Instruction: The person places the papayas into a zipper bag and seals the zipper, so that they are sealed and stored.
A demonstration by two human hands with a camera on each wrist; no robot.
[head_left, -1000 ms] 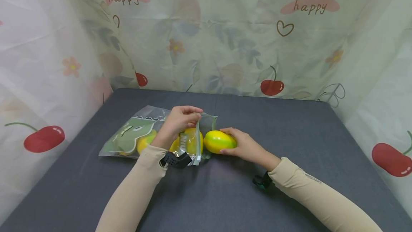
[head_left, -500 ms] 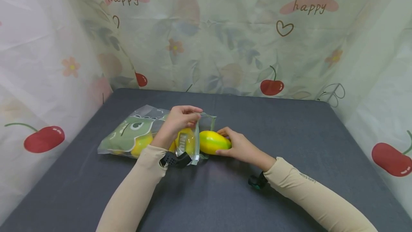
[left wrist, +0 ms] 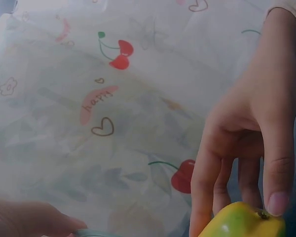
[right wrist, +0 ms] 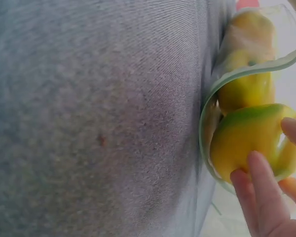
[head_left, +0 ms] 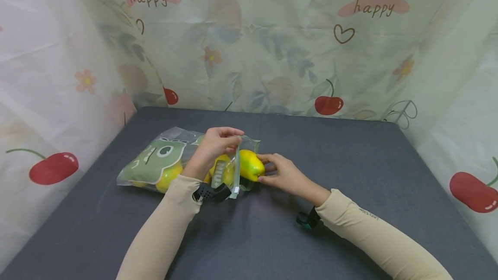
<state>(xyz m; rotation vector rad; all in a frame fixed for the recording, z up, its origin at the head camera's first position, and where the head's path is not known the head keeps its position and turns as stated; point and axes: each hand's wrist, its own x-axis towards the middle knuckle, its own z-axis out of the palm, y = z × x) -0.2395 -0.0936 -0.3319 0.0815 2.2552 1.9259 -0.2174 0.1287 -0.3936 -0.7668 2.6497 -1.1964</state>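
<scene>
A clear zip bag [head_left: 165, 154] with a green cartoon face lies on the table, its mouth facing right. My left hand [head_left: 215, 147] pinches the upper edge of the mouth and keeps it apart. At that mouth is a yellow-green mango [head_left: 250, 165], mostly within the rim in the right wrist view. The thumb and fingers of my right hand [head_left: 285, 174] hold the mango's outer end. In the left wrist view, the fingertips sit around its stem end. More yellow fruit [right wrist: 249, 37] shows deeper inside the bag, partly behind the print and my left hand.
A dark grey cloth covers the table [head_left: 330, 154]. Patterned curtains [head_left: 272, 46] with cherries and hearts rise behind it and on both sides. Black wrist cameras [head_left: 212, 192] sit on both wrists.
My right hand has moved left with the mango, bringing it into the bag's mouth and turning it. Fruit and bag shifted slightly left. The left hand stays at the rim.
</scene>
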